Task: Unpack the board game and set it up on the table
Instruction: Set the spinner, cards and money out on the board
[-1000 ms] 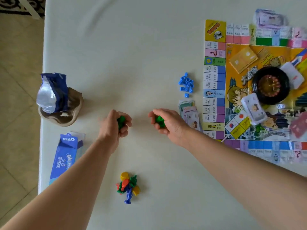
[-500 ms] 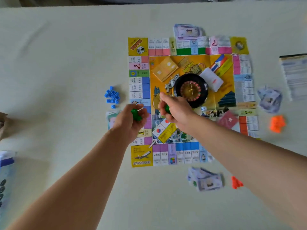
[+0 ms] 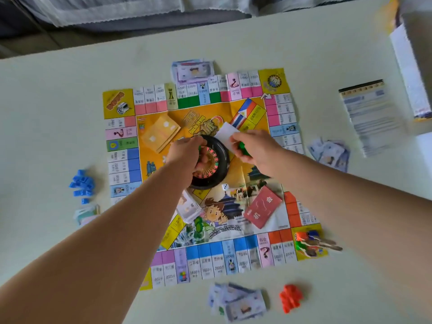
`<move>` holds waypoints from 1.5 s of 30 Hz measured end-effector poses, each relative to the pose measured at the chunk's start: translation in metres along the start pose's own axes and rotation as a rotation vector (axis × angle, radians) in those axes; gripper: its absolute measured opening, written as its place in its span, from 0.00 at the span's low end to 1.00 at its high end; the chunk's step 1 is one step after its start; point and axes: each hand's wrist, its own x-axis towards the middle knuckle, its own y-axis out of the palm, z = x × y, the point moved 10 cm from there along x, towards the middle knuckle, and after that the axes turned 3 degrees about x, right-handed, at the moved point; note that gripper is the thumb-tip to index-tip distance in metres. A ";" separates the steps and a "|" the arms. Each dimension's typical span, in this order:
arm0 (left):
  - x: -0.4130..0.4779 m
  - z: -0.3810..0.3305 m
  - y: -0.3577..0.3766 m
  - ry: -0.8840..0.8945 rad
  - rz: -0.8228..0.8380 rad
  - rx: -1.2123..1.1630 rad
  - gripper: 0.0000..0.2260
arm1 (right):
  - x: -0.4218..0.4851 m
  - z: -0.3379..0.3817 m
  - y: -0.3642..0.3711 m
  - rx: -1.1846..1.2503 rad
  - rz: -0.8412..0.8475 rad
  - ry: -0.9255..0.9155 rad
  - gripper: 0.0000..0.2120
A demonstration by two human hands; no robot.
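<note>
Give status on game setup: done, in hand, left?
Done: board unfolded, roulette wheel at its centre, red card deck and yellow card deck on it, blue pieces and red pieces piled beside it, money stacks around it. In hand: left hand and right hand each grip green pieces over the wheel. Left: probably setting the green pieces down in their own pile.

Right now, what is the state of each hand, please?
Left hand: grips a green piece, over the roulette wheel.
Right hand: grips green pieces.
</note>
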 end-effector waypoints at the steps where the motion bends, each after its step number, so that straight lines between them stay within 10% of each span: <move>1: 0.006 -0.013 0.009 0.034 0.002 0.026 0.08 | 0.010 0.010 -0.009 -0.021 -0.023 -0.027 0.09; 19: 0.115 -0.204 0.105 0.752 -0.240 0.774 0.09 | 0.157 0.180 -0.035 -0.638 -0.286 -0.626 0.09; 45: 0.118 -0.210 0.123 0.982 -0.268 0.912 0.16 | 0.155 0.182 -0.028 -0.869 -0.262 -1.018 0.14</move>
